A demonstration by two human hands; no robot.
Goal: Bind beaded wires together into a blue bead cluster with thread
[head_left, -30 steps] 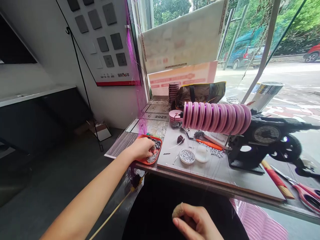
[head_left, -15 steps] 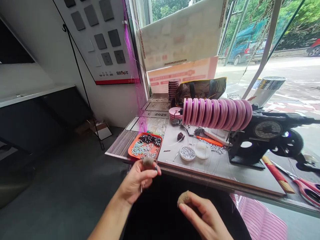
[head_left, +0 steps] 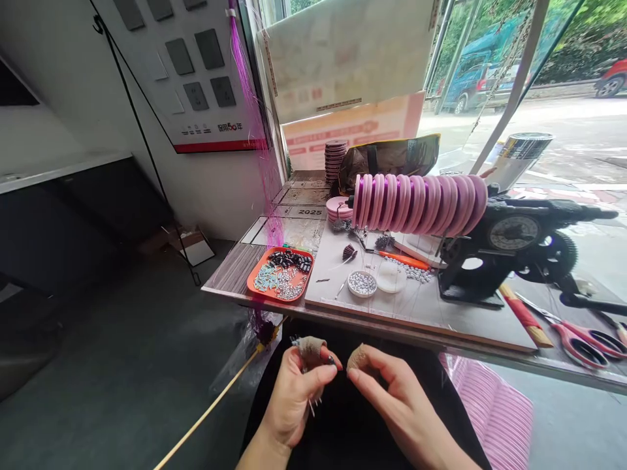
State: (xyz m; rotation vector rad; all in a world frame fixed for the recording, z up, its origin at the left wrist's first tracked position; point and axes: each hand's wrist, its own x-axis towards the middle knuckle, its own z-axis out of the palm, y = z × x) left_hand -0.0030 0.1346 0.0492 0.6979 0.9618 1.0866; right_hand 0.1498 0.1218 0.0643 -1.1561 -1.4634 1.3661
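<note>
My left hand (head_left: 292,391) and my right hand (head_left: 392,398) meet over my dark lap, below the table's front edge. Each has a bandage-wrapped fingertip. The left hand pinches a small dark bead at its fingertips, and thin metal pins show under its palm. The right hand's fingers are pinched toward that bead, perhaps on a thin thread I cannot make out. An orange tray (head_left: 281,280) of black, pale-green and silver beads sits on the table ahead of the left hand. Beyond it stands a small round dish of silver beads (head_left: 362,283).
A row of pink spools (head_left: 416,204) is mounted on a black hand-crank machine (head_left: 514,245) at the right. Red-handled scissors (head_left: 582,339) lie at the far right. Purple tinsel strands (head_left: 255,130) hang by the wall. A thin stick (head_left: 215,405) leans below the table's left corner.
My left hand left the orange tray, drew back to my lap with a small bead and met the right hand, which rose toward it. The view tilted down slightly.
</note>
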